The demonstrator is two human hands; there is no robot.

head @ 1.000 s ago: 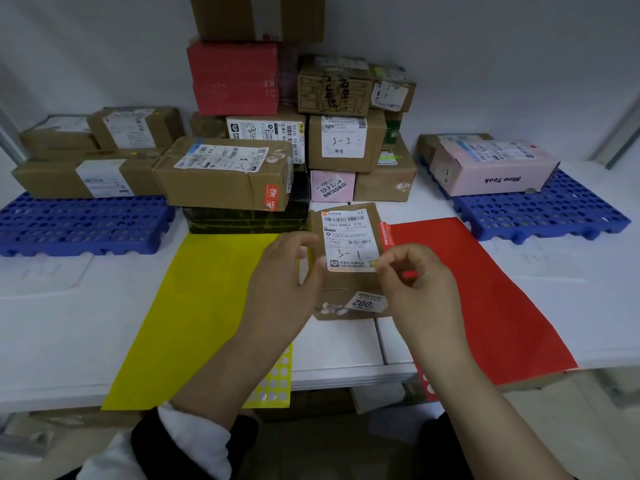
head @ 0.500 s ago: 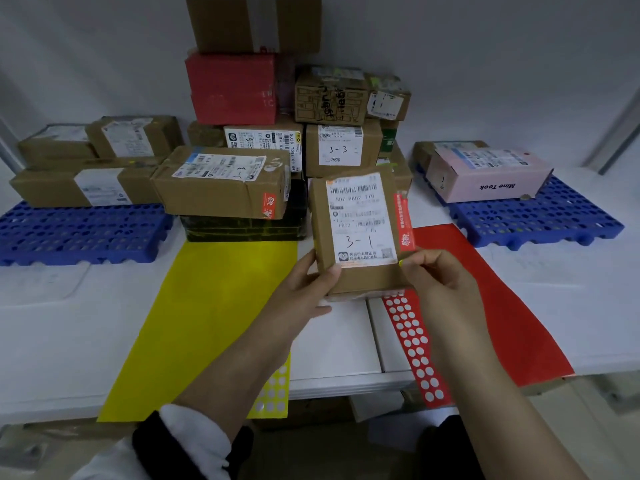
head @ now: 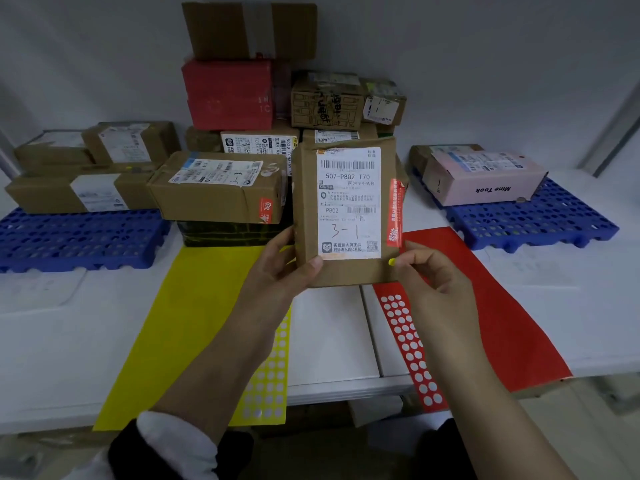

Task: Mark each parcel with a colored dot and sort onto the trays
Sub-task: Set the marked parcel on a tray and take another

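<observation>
A brown cardboard parcel (head: 346,275) with a white label marked "3-1" is held upright above the table. My left hand (head: 287,271) grips its lower left corner, thumb on the front. My right hand (head: 433,282) pinches a small yellow dot (head: 391,261) at the parcel's lower right edge. Below lie a yellow sticker sheet (head: 194,317) and a red sticker sheet (head: 485,306), each with a strip of punched-out dots. Two blue trays stand at the sides: the left tray (head: 79,237) and the right tray (head: 533,223).
A stack of parcels (head: 242,98) rises at the back centre, with a long brown box (head: 214,192) in front. Brown parcels (head: 79,192) lie on the left tray, a pink box (head: 485,178) on the right one. The white table (head: 332,334) has a seam in its middle.
The parcel was lifted off the table and raised upright toward the camera. My right hand moved from the label's edge to the lower right corner with the yellow dot.
</observation>
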